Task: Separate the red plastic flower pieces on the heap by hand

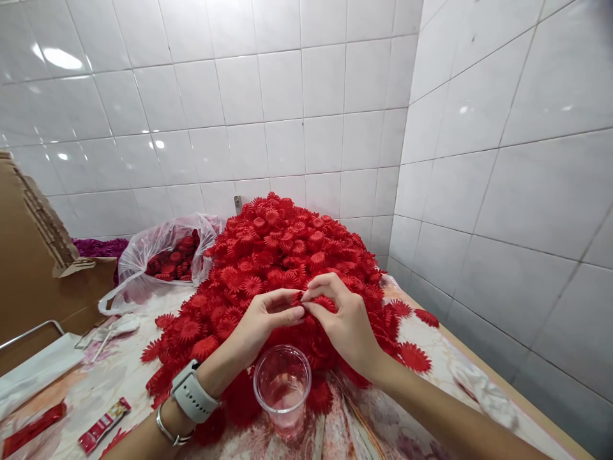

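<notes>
Above the front of a large heap of red artificial flower heads [282, 236], my two hands meet at the fingertips. My left hand [271, 316] is closed, holding a small red flower head [297, 299] between thumb and fingers. From the other side, my right hand [345, 319] pinches at the same flower; its fingertips partly cover it. Just below my hands stands a clear plastic cup [282, 390], upright, with a little clear content that I cannot identify.
Left of the heap lies a clear plastic bag [138, 255] with darker red flowers [175, 259]. A cardboard box [29, 255] stands far left. Two wrappers, a pink one [104, 425] and a red one [33, 429], lie front left. Tiled walls [287, 83] border the table's back and right.
</notes>
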{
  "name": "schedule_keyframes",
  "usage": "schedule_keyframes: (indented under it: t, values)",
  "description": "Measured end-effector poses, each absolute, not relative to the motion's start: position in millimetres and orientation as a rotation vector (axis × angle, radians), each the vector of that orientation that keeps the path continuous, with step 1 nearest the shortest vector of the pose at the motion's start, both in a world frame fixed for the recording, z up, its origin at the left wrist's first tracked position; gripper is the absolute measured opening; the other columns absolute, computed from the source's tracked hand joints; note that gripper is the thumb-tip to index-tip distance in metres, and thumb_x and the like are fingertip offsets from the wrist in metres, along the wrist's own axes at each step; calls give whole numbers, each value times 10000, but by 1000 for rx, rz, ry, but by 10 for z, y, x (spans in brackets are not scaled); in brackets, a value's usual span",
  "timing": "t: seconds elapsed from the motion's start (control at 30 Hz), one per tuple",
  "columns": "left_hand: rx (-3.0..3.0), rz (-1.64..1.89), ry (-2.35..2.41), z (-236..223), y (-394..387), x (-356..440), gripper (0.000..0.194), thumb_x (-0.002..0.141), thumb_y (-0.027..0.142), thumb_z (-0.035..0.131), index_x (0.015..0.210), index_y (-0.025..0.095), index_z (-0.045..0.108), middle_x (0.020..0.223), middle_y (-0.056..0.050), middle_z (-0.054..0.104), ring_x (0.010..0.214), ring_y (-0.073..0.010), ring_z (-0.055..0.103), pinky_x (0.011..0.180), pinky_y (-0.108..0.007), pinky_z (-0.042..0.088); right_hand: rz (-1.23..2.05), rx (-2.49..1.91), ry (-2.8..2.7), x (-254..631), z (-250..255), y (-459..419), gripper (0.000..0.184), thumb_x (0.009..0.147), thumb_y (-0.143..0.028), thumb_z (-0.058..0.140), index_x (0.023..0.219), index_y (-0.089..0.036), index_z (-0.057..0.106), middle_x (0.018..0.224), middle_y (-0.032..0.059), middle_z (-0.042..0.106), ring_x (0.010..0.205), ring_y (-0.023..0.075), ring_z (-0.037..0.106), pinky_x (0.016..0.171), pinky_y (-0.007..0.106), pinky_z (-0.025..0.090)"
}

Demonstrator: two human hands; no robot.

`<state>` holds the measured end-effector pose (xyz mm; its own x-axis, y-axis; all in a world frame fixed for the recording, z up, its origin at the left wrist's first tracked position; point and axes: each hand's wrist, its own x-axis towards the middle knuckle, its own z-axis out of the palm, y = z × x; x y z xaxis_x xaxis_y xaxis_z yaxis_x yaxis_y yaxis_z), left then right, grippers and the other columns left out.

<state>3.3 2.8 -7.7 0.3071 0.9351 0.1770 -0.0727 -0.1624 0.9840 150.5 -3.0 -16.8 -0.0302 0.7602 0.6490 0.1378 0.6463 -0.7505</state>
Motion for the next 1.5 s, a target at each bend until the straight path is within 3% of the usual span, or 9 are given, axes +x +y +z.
schedule_keyframes:
  t: [0.23, 0.53, 0.6, 0.7, 0.83, 0.93, 1.2, 1.37, 1.5]
  values:
    - [1448, 1070, 875, -84, 44, 9, 231, 666, 258, 686, 882, 178, 707, 904, -45, 696, 802, -165, 619, 741, -274, 497, 1188, -639, -1338, 1539, -156, 94, 242, 640, -172, 636, 790, -214, 451, 682, -53, 579, 683, 113, 549, 654, 244, 428]
    - [1451, 1075, 897, -25, 42, 5, 168, 624, 270, 711, 735, 144, 714, 710, -14, 654, 667, -126, 574, 712, -278, 498, 1447, -580, -1216, 1623, -115, 189, 322, 563, -265, 710, 787, -193, 489, 678, -32, 575, 655, 120, 570, 711, 296, 451]
    - [1448, 1095, 913, -26, 59, -12, 155, 614, 282, 717, 648, 133, 697, 611, 11, 608, 601, -106, 545, 701, -281, 500, 1356, -578, -1210, 1677, -70, 224, 311, 584, -292, 694, 796, -197, 487, 681, -23, 577, 680, 142, 591, 761, 344, 463]
    - [1411, 1128, 937, -38, 87, -29, 169, 594, 288, 734, 584, 129, 680, 545, 37, 564, 568, -90, 521, 713, -288, 498, 893, -714, -1337, 1770, 2, 259, 244, 662, -269, 643, 846, -215, 491, 741, -12, 581, 767, 164, 592, 817, 384, 455]
    - [1317, 1148, 891, -76, 107, -28, 264, 606, 303, 734, 827, 159, 717, 770, -1, 674, 740, -128, 583, 828, -320, 467, 195, -833, -1631, 1782, -17, 224, 158, 733, -154, 561, 874, -218, 532, 894, 51, 604, 914, 214, 555, 866, 420, 422]
    - [1280, 1146, 811, -111, 107, -29, 290, 633, 303, 722, 897, 183, 708, 851, -14, 691, 789, -132, 596, 839, -304, 459, -14, -671, -1705, 1682, -117, 146, 134, 793, -115, 483, 866, -209, 545, 881, 59, 608, 896, 195, 563, 821, 364, 457]
    - [1262, 1111, 758, -115, 84, -50, 300, 621, 302, 735, 898, 189, 710, 899, -57, 705, 756, -133, 611, 699, -225, 475, 481, -708, -1650, 1506, -215, -3, 166, 712, -183, 647, 840, -219, 547, 815, 13, 666, 801, 166, 641, 761, 299, 502]
    - [1324, 1091, 808, -100, 69, -35, 341, 565, 311, 763, 870, 166, 718, 781, -63, 712, 674, -143, 609, 630, -233, 473, 660, -762, -1528, 1462, -211, -57, 148, 683, -166, 646, 753, -217, 526, 706, -13, 655, 729, 166, 645, 695, 286, 505]
    - [1311, 1070, 819, -87, 43, -18, 347, 583, 278, 754, 909, 171, 705, 820, -60, 700, 710, -142, 613, 656, -234, 481, 725, -738, -1454, 1449, -216, -52, 122, 691, -149, 609, 712, -214, 508, 669, -22, 622, 685, 149, 620, 661, 268, 484]
